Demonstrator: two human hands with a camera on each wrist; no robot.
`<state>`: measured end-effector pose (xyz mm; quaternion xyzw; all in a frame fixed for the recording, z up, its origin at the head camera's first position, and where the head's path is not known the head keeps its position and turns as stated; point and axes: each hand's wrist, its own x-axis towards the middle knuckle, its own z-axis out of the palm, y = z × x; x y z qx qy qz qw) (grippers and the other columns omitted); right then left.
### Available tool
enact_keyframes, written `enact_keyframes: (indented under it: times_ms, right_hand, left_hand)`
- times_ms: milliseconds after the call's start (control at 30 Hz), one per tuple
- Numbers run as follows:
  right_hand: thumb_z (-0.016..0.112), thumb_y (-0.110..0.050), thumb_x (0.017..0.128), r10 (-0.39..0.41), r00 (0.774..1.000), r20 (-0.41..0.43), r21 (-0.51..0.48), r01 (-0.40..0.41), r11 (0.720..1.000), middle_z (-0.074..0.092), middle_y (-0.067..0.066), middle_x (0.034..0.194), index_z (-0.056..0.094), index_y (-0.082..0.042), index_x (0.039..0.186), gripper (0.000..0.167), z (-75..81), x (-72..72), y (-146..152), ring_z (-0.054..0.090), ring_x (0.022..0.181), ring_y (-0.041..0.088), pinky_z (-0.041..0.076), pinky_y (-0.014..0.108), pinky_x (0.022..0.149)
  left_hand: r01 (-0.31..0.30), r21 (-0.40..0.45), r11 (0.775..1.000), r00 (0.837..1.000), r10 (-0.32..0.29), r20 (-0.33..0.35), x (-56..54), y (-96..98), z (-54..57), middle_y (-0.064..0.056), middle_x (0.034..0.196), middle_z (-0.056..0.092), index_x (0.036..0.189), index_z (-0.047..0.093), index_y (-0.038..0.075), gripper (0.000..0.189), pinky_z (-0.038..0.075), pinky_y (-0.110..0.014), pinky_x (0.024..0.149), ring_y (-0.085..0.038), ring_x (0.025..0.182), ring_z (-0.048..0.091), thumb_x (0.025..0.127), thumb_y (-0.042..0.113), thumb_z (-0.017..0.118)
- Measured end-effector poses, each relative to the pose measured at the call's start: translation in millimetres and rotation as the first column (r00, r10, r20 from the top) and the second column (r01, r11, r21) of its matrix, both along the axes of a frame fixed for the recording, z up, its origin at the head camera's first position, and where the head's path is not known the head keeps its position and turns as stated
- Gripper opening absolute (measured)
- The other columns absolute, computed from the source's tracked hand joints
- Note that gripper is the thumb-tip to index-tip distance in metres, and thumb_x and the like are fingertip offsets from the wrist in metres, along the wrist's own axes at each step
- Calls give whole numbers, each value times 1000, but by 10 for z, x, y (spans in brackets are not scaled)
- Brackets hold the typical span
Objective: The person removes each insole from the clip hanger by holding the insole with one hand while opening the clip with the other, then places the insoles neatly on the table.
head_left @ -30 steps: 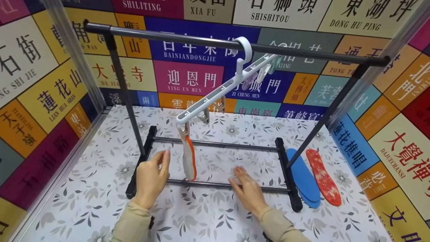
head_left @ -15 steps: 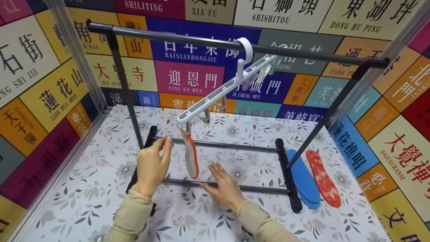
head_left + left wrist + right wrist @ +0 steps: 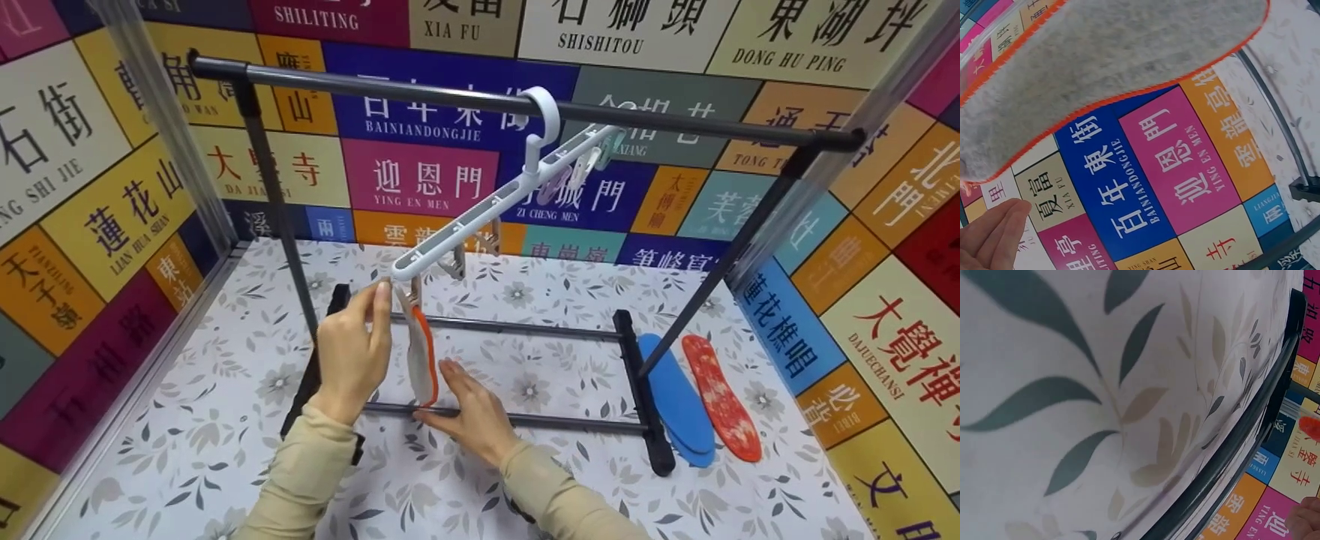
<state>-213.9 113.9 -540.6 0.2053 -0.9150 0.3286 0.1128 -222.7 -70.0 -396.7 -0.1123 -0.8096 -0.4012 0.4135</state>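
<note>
A grey insole with an orange edge (image 3: pixel 421 356) hangs by a clip (image 3: pixel 410 295) from the near end of a white clip hanger (image 3: pixel 469 225). It fills the top of the left wrist view, where its grey face (image 3: pixel 1129 56) shows. My left hand (image 3: pixel 352 349) is raised beside the clip, fingertips close to it; in the left wrist view its fingers (image 3: pixel 1002 233) are extended below the insole. My right hand (image 3: pixel 476 416) is at the insole's lower end, fingers relaxed beside it. The right wrist view catches only an orange tip of the insole (image 3: pixel 1310 427) and some fingertips (image 3: pixel 1304 520).
The hanger hooks over the top bar (image 3: pixel 360 86) of a dark rack, whose lower rail (image 3: pixel 570 424) runs in front. More clips (image 3: pixel 585 166) hang along the hanger. A blue insole pair (image 3: pixel 679 401) and a red patterned insole (image 3: pixel 721 397) lie right of the rack on the floral cloth.
My left hand has risen from beside the insole to the clip. The right hand has moved left to the insole's lower end. The insole has swung slightly.
</note>
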Motion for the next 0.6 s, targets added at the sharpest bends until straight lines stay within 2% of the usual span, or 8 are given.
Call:
enact_keyframes:
  times_ms: [100, 267, 400, 600]
  right_hand:
    - [68, -55, 87, 28, 999, -35, -27, -29, 999, 56, 15, 142, 50, -8, 144, 76, -23, -26, -32, 56, 129, 28, 46, 40, 105]
    - [62, -34, 97, 44, 995, -84, -41, -47, 998, 66, 9, 129, 60, -8, 132, 44, -65, -23, -35, 66, 114, 24, 53, 36, 96]
    - [58, -26, 100, 19, 994, -103, -39, -23, 999, 72, 10, 115, 63, -4, 124, 32, -67, -12, -49, 71, 103, 25, 56, 37, 88]
    - [57, -25, 101, 12, 990, -139, -24, -15, 1000, 73, 5, 95, 64, -5, 120, 28, -65, 11, -98, 71, 85, 20, 57, 34, 75]
  left_hand:
    - [13, 8, 1000, 1000, -13, -13, -19, 29, 43, -17, 89, 76, 110, 71, -3, 33, 55, -44, 66, -31, 75, 73, 98, 23, 54]
    - [35, 25, 999, 999, -35, -13, 6, 75, 68, -17, 102, 75, 117, 69, -3, 39, 56, -44, 70, -32, 84, 74, 97, 24, 49]
    - [55, 26, 998, 998, -54, -37, 9, 135, 89, -16, 100, 75, 115, 70, -2, 40, 57, -44, 67, -32, 82, 74, 95, 27, 50]
    - [34, 19, 999, 999, -33, -25, -35, 238, 131, -15, 84, 76, 98, 73, 2, 28, 56, -45, 62, -32, 73, 73, 91, 29, 66]
